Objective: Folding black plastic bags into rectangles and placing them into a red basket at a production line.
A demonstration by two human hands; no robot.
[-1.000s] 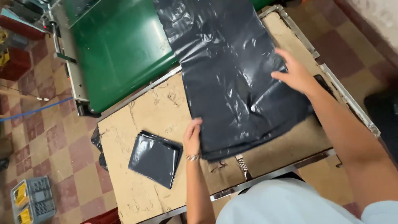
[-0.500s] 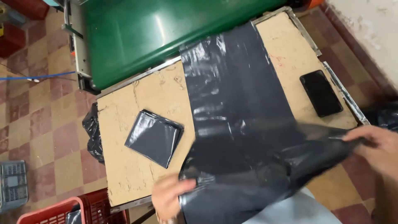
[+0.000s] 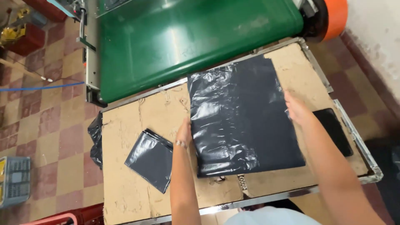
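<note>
Left hand (image 3: 183, 132) flat, open on black plastic bag's (image 3: 243, 118) left edge, right hand (image 3: 296, 109) open on right edge, cardboard-covered surface (image 3: 125, 175)

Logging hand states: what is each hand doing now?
Left hand: open, flat against the black plastic bag's left edge.
Right hand: open, on its right edge.
</note>
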